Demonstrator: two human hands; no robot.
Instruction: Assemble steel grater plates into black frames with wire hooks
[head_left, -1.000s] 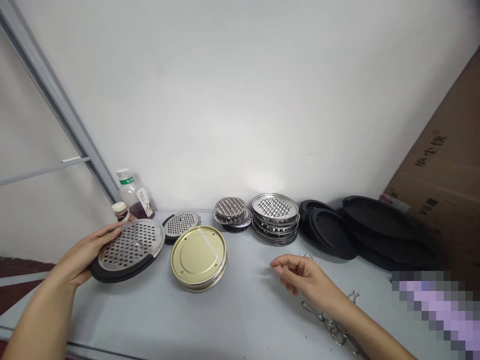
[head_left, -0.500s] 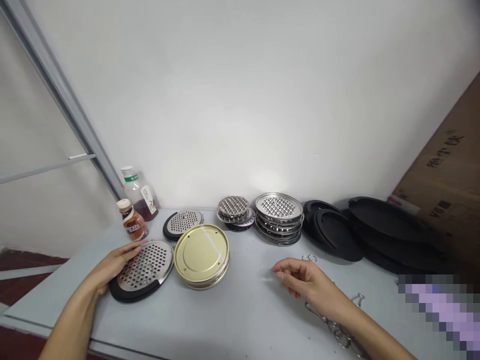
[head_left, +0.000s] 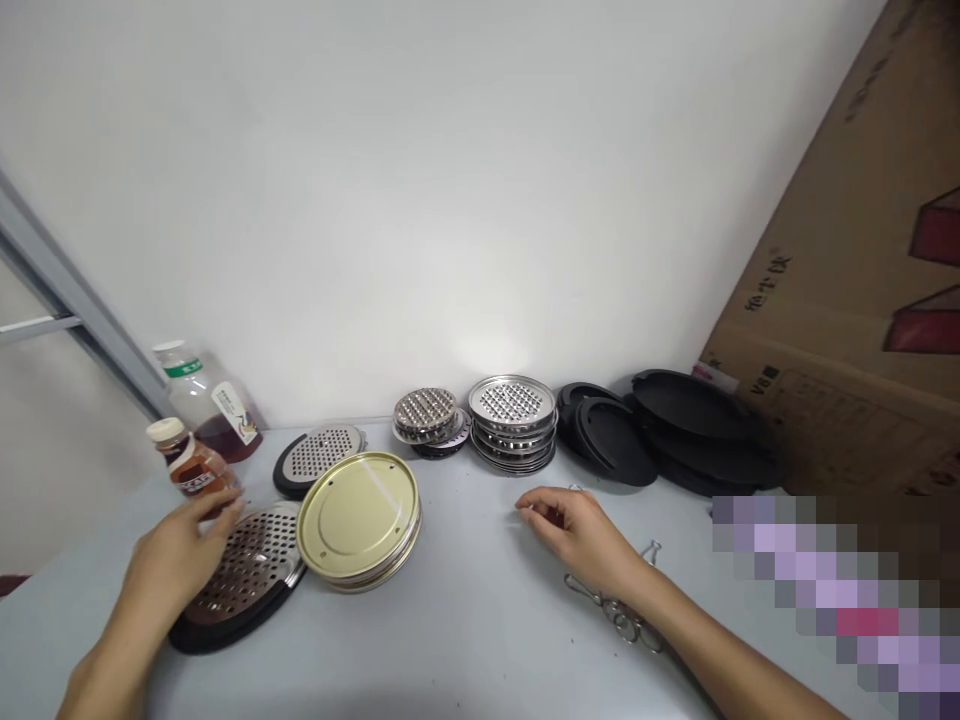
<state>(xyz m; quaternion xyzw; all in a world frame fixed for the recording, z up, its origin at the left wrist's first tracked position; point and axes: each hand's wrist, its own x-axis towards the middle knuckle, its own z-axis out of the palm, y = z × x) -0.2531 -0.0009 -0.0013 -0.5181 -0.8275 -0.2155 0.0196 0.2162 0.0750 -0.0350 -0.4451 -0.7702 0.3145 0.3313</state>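
Note:
My left hand (head_left: 176,550) is over the left edge of a round metal grater plate (head_left: 251,560) with a black rim, its fingers stretched and the thumb apart. It covers part of the plate; whether it touches is hard to tell. Just right of that plate is a stack of round gold-coloured lids (head_left: 356,515). My right hand (head_left: 577,525) hovers above the table, fingers curled in with thumb and forefinger tips close together. I see nothing between them. Under its wrist lie several wire rings and clips (head_left: 622,620).
A second black-rimmed grater plate (head_left: 322,455) lies behind the lids. By the wall stand small grater discs (head_left: 425,412), a tall stack of grater plates (head_left: 514,405) and black round trays (head_left: 611,440). Two bottles (head_left: 191,465) are at left, a cardboard box (head_left: 810,330) at right.
The view has swung right, so most things appear further left. My left hand has shifted forward over the grater plate with its fingers more raised. My right hand stays curled.

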